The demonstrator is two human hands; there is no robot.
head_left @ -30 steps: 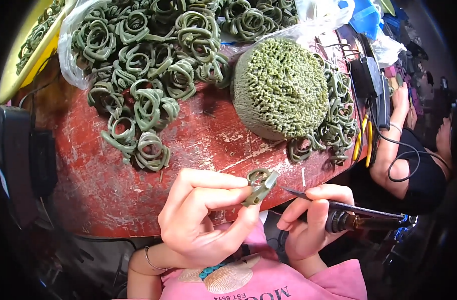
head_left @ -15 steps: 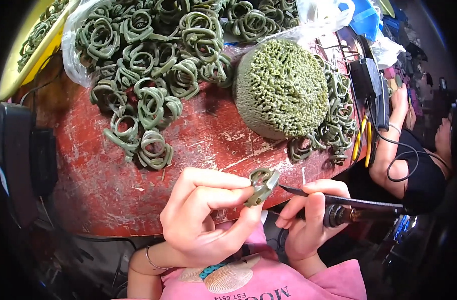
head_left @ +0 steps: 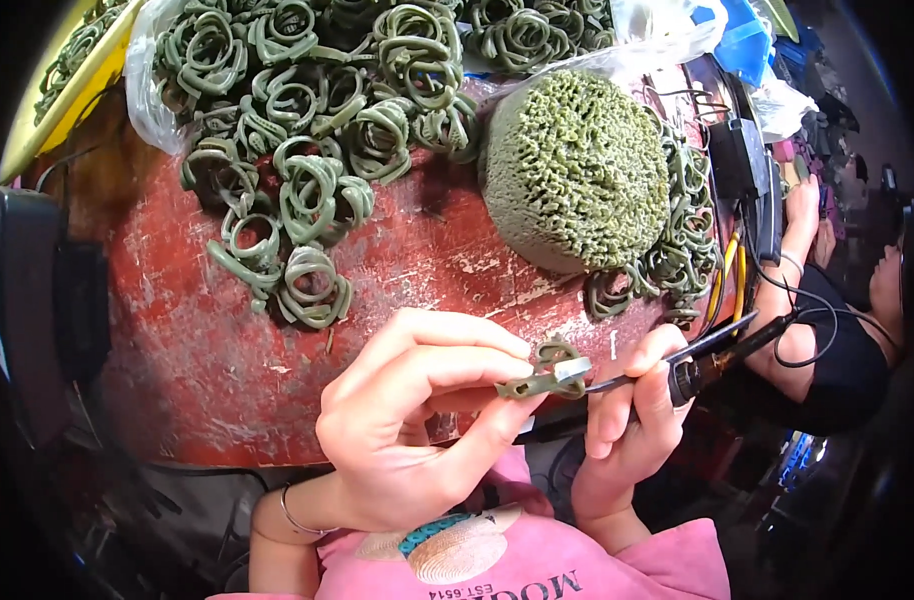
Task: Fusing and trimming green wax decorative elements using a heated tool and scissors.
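My left hand [head_left: 407, 420] pinches a small green curled ring piece [head_left: 547, 380] between thumb and fingers, just above the table's near edge. A pale flat face on the piece points toward my right hand. My right hand [head_left: 632, 425] is closed round a dark pen-shaped tool [head_left: 717, 362] with a cylindrical collar. Beside it runs a slim dark blade or rod [head_left: 722, 332]; whether the two are joined I cannot tell. A thin dark tip reaches the right side of the ring piece, touching it or very close.
Piles of similar green curled rings [head_left: 312, 190] lie on the worn red table [head_left: 197, 370], some on clear plastic [head_left: 152, 90]. A round green block [head_left: 577, 170] with a pitted top stands at right. Yellow-handled pliers [head_left: 732, 275], cords and a co-worker's arm [head_left: 797, 230] are farther right.
The ring piece has turned in my left hand and shifted slightly right. My right hand has moved up a little, and its tool now slants more steeply upward to the right.
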